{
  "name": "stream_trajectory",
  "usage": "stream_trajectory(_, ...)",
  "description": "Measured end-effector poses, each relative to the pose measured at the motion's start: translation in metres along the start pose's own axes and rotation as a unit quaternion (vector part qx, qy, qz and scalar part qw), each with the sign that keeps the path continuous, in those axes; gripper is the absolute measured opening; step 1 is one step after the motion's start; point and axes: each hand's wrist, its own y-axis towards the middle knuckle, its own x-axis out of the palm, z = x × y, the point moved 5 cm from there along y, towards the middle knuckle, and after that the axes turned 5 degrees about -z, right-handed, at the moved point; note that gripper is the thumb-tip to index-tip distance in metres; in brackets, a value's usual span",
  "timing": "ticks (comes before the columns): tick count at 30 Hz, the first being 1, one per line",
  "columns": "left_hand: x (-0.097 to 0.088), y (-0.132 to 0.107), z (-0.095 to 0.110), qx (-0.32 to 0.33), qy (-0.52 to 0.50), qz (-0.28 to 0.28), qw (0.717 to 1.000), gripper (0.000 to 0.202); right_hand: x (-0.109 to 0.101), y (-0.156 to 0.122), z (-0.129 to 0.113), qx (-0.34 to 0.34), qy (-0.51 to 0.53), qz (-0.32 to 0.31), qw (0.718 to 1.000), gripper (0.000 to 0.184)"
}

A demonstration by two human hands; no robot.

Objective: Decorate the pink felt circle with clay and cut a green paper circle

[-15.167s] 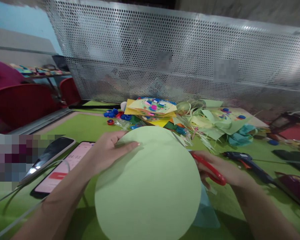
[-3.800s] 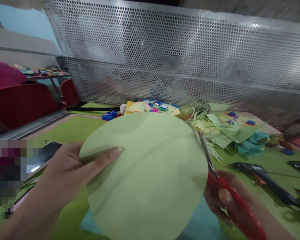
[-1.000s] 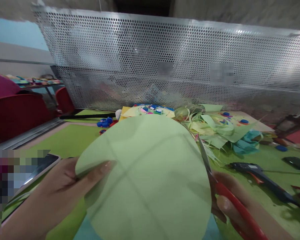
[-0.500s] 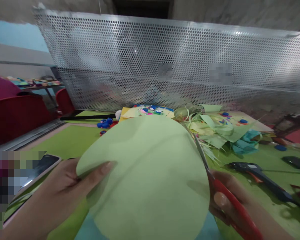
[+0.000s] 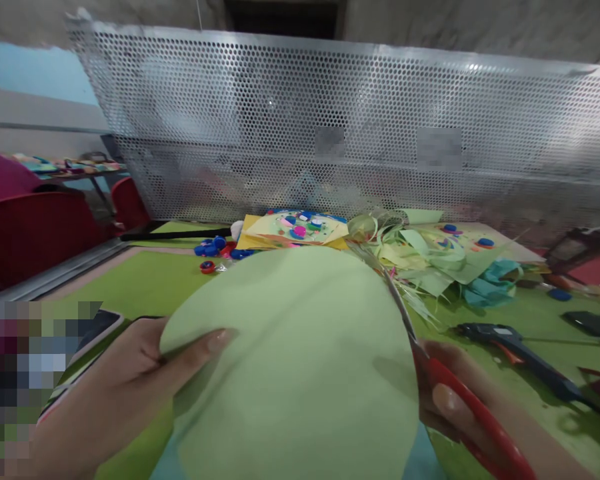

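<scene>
A large round sheet of light green paper point(image 5: 300, 360) fills the middle of the view, held up above a green table point(image 5: 145, 280). My left hand point(image 5: 130, 380) pinches the sheet's left edge, thumb on top. My right hand point(image 5: 460, 407) is closed round the red handles of a pair of scissors point(image 5: 430, 373). The scissor blades run along the sheet's upper right edge, pointing away from me. Most of my right hand's fingers are hidden behind the paper.
A black glue gun point(image 5: 510, 343) lies on the right. Paper scraps point(image 5: 430, 257), coloured sheets point(image 5: 295, 230) and blue bottle caps point(image 5: 210, 248) sit at the back before a perforated metal screen point(image 5: 330, 127). A phone point(image 5: 97, 327) lies at the left. Red chairs point(image 5: 35, 227) stand beyond.
The paper has dropped slightly and turned in my hands, uncovering the caps and coloured sheets behind it. The scissors stay along its right edge.
</scene>
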Motion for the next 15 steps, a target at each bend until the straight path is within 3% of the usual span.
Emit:
stream_trajectory(4,-0.002,0.005,-0.006,-0.007,-0.043,-0.043,0.998,0.022,0.004,-0.001,0.004,-0.033,0.005,-0.059,0.998,0.046)
stream_trajectory(6,-0.006,0.008,-0.01,0.001,-0.026,-0.07,0.997,0.024,0.003,-0.001,0.003,-0.039,-0.001,-0.044,0.998,0.044)
stream_trajectory(9,-0.011,0.01,-0.014,0.02,-0.002,-0.08,0.997,0.027,0.0,-0.002,0.002,-0.006,-0.027,0.025,0.999,0.056)
stream_trajectory(15,-0.011,0.012,-0.016,0.02,0.028,-0.093,0.995,0.031,0.001,-0.003,-0.001,-0.004,-0.059,-0.005,0.998,0.059)
